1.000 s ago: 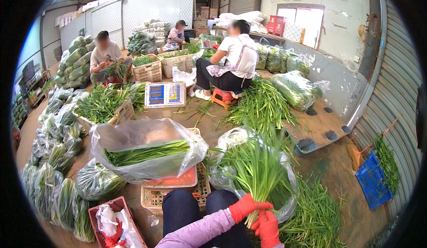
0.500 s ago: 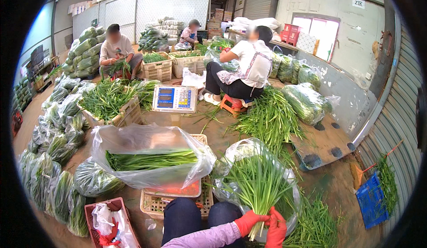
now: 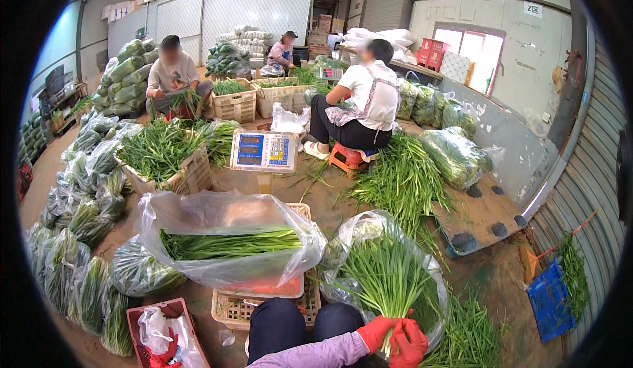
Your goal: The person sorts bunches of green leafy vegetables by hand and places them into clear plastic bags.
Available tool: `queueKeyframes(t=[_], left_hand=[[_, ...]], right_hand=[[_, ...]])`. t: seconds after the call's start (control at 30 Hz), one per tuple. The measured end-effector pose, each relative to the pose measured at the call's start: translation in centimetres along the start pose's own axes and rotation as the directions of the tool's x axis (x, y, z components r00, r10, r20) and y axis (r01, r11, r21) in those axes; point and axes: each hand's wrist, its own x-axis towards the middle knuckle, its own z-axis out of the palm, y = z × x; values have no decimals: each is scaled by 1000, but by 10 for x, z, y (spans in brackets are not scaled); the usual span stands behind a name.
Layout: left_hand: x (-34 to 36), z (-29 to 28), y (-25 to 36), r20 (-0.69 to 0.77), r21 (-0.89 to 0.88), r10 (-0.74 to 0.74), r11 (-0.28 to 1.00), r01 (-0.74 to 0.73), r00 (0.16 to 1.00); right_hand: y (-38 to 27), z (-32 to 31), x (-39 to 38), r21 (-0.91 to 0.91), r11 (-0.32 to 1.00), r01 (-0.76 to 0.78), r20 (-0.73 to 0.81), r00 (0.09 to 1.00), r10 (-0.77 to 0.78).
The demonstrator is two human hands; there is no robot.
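Observation:
A bunch of long green chives [image 3: 388, 276] fans away from me, pale stem ends toward my body. My left hand [image 3: 377, 332], in a red glove below a lilac sleeve, is closed around its stems. My right hand [image 3: 409, 343], also red-gloved, closes on the stem ends from the other side. Beneath the bunch is an open clear plastic bag [image 3: 436, 312] with greens. To the left, another open clear bag [image 3: 198, 272] holds chives lying lengthwise [image 3: 231, 243]. It rests on a scale above a beige crate [image 3: 227, 307].
A scale display [image 3: 264, 150] stands ahead. Loose chives lie right [image 3: 471, 335] and farther ahead [image 3: 402, 177]. Filled bags [image 3: 86, 190] line the left, beside a crate of greens [image 3: 188, 170]. A red-brown basket [image 3: 135, 315] and blue basket [image 3: 547, 305] flank me. Several people sit beyond.
The bunch has shifted slightly left and down, and my right hand has moved in against the stem ends. The co-worker on the orange stool has lowered their arms.

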Motion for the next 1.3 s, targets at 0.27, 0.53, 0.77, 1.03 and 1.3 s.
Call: queueKeyframes(t=[0.27, 0.53, 0.77, 1.03, 1.3], left_hand=[[-13, -29, 22, -149, 15, 145, 989, -144, 978], [-29, 1, -4, 6, 996, 515, 72, -50, 857], [-101, 46, -4, 293, 484, 418, -841, 244, 860], [-189, 66, 95, 359, 933, 492, -212, -291, 793], [-282, 26, 243, 206, 869, 835, -396, 298, 510]], right_hand=[[62, -85, -56, -253, 910, 330, 362, 904, -228], [-7, -13, -17, 556, 256, -791, 595, 594, 541], [18, 64, 4, 567, -502, -653, 818, 374, 437], [13, 40, 115, 646, -652, -397, 650, 734, 197], [-215, 129, 249, 929, 173, -328, 360, 910, -204]])
